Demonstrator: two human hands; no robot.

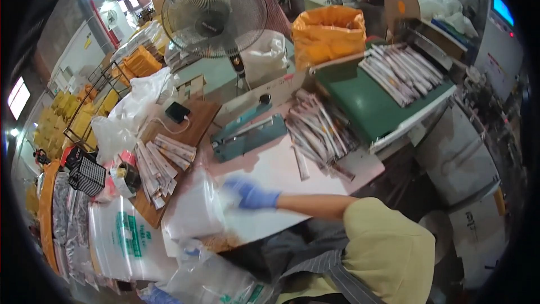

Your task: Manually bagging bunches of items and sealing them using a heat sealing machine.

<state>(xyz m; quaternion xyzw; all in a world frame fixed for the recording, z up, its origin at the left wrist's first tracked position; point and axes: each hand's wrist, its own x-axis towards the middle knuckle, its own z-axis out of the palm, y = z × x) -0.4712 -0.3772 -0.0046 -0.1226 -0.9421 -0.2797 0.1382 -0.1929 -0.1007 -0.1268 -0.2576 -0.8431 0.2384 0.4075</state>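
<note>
My right hand [251, 193], in a blue glove, is over the white tabletop beside a stack of clear plastic bags [194, 205]. It is smeared by motion, so its fingers and anything in them cannot be made out. At the lower left, blue glove fingers of my left hand [191, 250] show at the top of a crumpled clear plastic bag [216, 278] with green print. The hand seems closed on that bag, and the plastic covers much of it. Farther back lies a heap of long, slim wrapped packets [319, 129], right of a teal metal tool [250, 136].
More slim packets [152, 171] lie on a brown board [197, 115] with a phone [177, 112] and cable. A green conveyor belt [351, 98] carries packets at the back right. A fan [214, 17] and an orange sack [328, 34] stand behind the table. A person [273, 0] is beyond.
</note>
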